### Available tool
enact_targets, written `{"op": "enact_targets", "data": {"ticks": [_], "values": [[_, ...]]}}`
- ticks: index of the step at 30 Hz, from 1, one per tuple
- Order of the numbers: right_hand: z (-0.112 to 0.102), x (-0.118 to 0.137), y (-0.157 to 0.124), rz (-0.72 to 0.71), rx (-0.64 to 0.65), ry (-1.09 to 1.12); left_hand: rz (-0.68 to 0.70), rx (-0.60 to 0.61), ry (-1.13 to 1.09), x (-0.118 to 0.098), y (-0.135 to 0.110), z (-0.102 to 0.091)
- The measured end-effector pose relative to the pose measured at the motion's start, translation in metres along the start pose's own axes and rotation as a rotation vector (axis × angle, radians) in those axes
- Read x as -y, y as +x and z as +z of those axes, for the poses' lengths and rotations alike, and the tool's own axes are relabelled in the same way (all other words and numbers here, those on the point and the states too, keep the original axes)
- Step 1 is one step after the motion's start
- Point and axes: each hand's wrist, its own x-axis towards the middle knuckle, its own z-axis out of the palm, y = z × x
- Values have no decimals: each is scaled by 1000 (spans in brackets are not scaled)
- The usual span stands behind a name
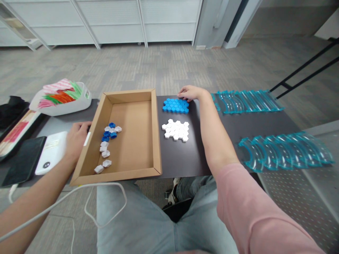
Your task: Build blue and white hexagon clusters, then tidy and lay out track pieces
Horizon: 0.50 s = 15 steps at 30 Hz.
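Occupying the far edge of a tight cluster of blue hexagonal pieces [176, 106]: one right hand [191, 92], fingers bent and slightly parted, tips at or just beside the cluster; whether a piece is pinched, cannot tell. Left hand [76, 139], one: beside the outer left wall of an open brown cardboard box [137, 130], fingers close together, tips near that wall; their grip cannot be told.

Box, one, on a dark table [196, 155]. Contents, all along its left side: small blue hexagonal cups [113, 135], about four; small white hexagonal cups [107, 163], about eight, some touching, two lying apart near the front.

Right of the box: blue cluster, one, at the back; cluster of white hexagonal pieces [176, 130], one, in front of it, the two apart. Pieces in each packed too closely for a sure count.

Far right: clear turquoise curved plastic strips, two overlapping rows, one at the back [246, 102], one in front [288, 151]; strips not surely countable.

Left end: white plastic basket [69, 110], one, with coloured items.
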Motion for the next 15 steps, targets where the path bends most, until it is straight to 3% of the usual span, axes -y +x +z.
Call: {"op": "enact_targets", "data": {"ticks": [15], "values": [[0, 4, -5, 8, 3, -1, -19, -18, -29, -3, -3, 0]]}}
